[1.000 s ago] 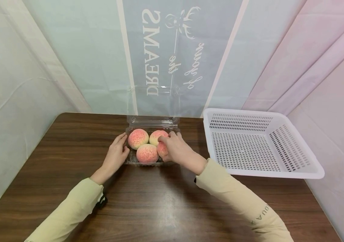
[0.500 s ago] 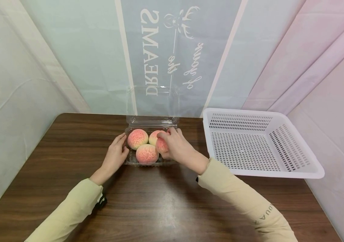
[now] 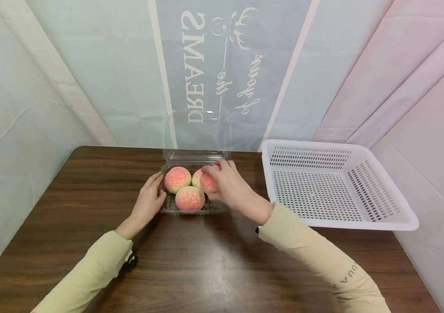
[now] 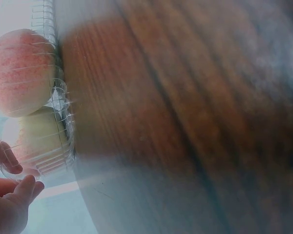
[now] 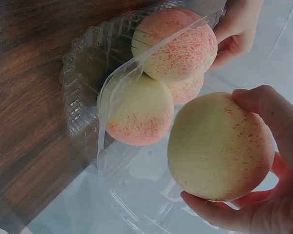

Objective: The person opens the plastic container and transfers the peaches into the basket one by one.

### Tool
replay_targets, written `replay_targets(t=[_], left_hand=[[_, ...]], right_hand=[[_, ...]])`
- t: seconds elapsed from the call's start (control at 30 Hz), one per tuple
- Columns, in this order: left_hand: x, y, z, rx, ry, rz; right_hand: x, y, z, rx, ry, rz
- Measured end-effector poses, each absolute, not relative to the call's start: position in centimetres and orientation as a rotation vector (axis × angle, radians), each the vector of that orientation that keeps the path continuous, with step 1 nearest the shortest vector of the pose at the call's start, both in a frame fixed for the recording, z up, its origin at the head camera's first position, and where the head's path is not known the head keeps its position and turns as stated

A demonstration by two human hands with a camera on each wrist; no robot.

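A clear plastic clamshell container (image 3: 218, 208) stands on the table with its lid raised at the back. Three pink-and-yellow peaches sit in it: a back-left peach (image 3: 177, 179), a front peach (image 3: 190, 199) and a back-right peach (image 3: 196, 178), which is partly hidden. My right hand (image 3: 233, 189) grips another peach (image 5: 219, 146) between thumb and fingers, lifted above the container's right side. My left hand (image 3: 148, 202) holds the container's left edge, its fingertips (image 4: 14, 165) against the plastic wall in the left wrist view.
A white perforated plastic basket (image 3: 266, 174) stands at the right of the brown wooden table (image 3: 190, 261). Behind the table hangs a pale printed curtain (image 3: 128, 87), close to the raised lid.
My right hand has lifted its peach from the container's front right, moving it up and slightly back. My left hand and the other peaches stay in place.
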State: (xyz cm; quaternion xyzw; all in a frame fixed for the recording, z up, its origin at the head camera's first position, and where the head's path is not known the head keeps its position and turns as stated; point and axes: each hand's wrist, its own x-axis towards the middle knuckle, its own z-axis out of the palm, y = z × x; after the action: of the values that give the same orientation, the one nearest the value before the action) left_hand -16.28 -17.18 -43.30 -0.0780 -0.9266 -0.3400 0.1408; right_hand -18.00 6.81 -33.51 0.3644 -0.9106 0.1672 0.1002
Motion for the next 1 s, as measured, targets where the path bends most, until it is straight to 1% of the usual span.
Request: replay_targets(t=[1.0], left_hand=[[-16.3,-17.2,-43.4,-0.234,-2.658,-0.972]], right_hand=[[-18.4,8.0,-32.0,1.094,-2.587,0.470]])
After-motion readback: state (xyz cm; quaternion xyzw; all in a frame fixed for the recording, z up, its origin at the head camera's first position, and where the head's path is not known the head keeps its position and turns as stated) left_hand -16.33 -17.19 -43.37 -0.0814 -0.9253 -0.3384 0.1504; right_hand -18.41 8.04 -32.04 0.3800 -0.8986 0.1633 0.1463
